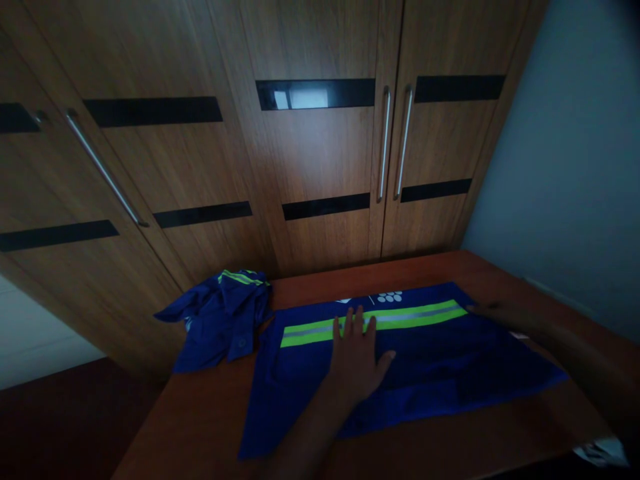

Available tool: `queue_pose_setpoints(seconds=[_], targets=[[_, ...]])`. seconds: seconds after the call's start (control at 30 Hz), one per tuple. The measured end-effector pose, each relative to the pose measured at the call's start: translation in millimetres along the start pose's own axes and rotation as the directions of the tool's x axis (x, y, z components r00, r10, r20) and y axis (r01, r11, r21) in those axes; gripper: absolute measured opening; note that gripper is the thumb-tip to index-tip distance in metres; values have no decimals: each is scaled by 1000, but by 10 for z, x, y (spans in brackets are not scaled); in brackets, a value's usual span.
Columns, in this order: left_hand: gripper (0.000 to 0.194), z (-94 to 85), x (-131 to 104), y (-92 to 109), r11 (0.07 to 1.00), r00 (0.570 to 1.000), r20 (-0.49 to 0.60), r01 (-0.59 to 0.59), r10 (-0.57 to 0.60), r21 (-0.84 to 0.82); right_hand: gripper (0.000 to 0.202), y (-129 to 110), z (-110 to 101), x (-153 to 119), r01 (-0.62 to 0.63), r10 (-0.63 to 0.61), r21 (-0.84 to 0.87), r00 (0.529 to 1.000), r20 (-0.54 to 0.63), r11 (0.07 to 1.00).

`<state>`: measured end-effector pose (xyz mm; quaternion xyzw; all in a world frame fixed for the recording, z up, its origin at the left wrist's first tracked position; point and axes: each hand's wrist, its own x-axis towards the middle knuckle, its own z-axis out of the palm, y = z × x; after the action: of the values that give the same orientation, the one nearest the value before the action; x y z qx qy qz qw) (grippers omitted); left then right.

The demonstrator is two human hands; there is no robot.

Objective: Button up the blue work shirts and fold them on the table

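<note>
Left hand (356, 363), flat with fingers spread, on a blue garment (425, 353) lying on the table (165, 427), its long axis and yellow stripe (415, 319) running left to right. Right hand (493, 313) at the garment's right edge; grip cannot be told. Beyond: wardrobe (320, 153).

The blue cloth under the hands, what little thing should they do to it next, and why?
Maybe the right hand could fold the lower right corner inward: it juts out past the end of the yellow-green stripe. The left hand lies flat on the blue cloth, so it could steady it.
</note>
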<state>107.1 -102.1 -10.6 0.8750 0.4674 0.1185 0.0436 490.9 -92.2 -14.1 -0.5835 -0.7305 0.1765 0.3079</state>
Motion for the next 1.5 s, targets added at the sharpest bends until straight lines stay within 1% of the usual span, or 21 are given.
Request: queue_pose_setpoints(seconds=[0.03, 0.07, 0.1, 0.13, 0.2, 0.27, 0.33, 0.4, 0.47, 0.53, 0.6, 0.73, 0.8, 0.87, 1.0, 1.07, 1.13, 1.23, 1.33, 1.4, 1.5], targets=[[75, 36, 11, 137, 999, 999, 14, -35, 36, -25, 52, -70, -18, -34, -40, 13, 158, 986, 167, 987], [77, 75, 10, 254, 996, 997, 33, -69, 71, -48, 53, -128, -34, -66, -114, 7, 309, 945, 326, 944], [78, 114, 0, 348, 993, 994, 56, -94, 98, -68, 53, -170, -48, -93, -198, -12, 429, 897, 441, 881], [77, 152, -16, 418, 990, 990, 77, -112, 119, -86, 52, -196, -58, -113, -271, -20, 509, 869, 495, 817], [76, 212, -58, 492, 985, 985, 108, -122, 135, -121, 51, -196, -64, -129, -404, 33, 589, 842, 538, 700], [74, 245, -94, 506, 981, 985, 115, -114, 133, -157, 47, -153, -49, -118, -537, 172, 594, 811, 560, 599], [73, 256, -115, 499, 975, 986, 103, -106, 128, -193, 42, -122, -26, -94, -656, 337, 575, 750, 569, 489], [72, 258, -119, 491, 970, 988, 87, -104, 125, -218, 38, -163, -17, -67, -715, 466, 600, 694, 549, 358], [73, 251, -100, 478, 968, 990, 76, -95, 116, -233, 36, -307, -33, -44, -683, 572, 685, 677, 463, 253], [76, 232, -48, 440, 969, 993, 66, -76, 94, -234, 36, -536, -70, -25, -600, 652, 764, 681, 333, 237], [77, 203, 39, 365, 978, 998, 32, -47, 54, -201, 37, -792, -115, -3, -529, 680, 797, 701, 216, 291], [75, 197, 230, 168, 995, 999, -25, 17, -19, -101, 34, -1172, -197, 83, -444, 613, 787, 782, 109, 427], [75, 247, 293, 108, 995, 999, 5, 33, -33, -92, 32, -1280, -236, 159, -429, 551, 764, 826, 116, 482], [75, 320, 339, 99, 994, 999, 41, 23, -19, -110, 32, -1376, -267, 251, -429, 484, 746, 859, 163, 510], [78, 417, 449, 194, 986, 995, 83, -40, 54, -163, 34, -1639, -250, 430, -403, 338, 715, 909, 242, 571], [77, 386, 499, 258, 985, 995, 85, -38, 53, -169, 33, -1789, -198, 507, -388, 291, 686, 921, 260, 616], [73, 287, 493, 315, 987, 997, 75, -17, 29, -161, 33, -1904, -148, 579, -395, 275, 672, 919, 283, 627], [58, 72, 287, 392, 987, 1000, 21, -14, 18, -158, 27, -1968, -132, 686, -383, 286, 704, 923, 258, 598], [48, -33, -132, 510, 975, 999, -40, -26, 18, -221, 17, -1970, -170, 774, -363, 316, 762, 924, 218, 537], [51, 30, -420, 628, 952, 1000, -25, -24, 17, -304, 14, -2011, -160, 806, -391, 327, 790, 910, 254, 473], [60, 251, -692, 822, 892, 997, 18, 70, -69, -447, 14, -2202, 7, 790, -402, 308, 835, 904, 297, 376]])
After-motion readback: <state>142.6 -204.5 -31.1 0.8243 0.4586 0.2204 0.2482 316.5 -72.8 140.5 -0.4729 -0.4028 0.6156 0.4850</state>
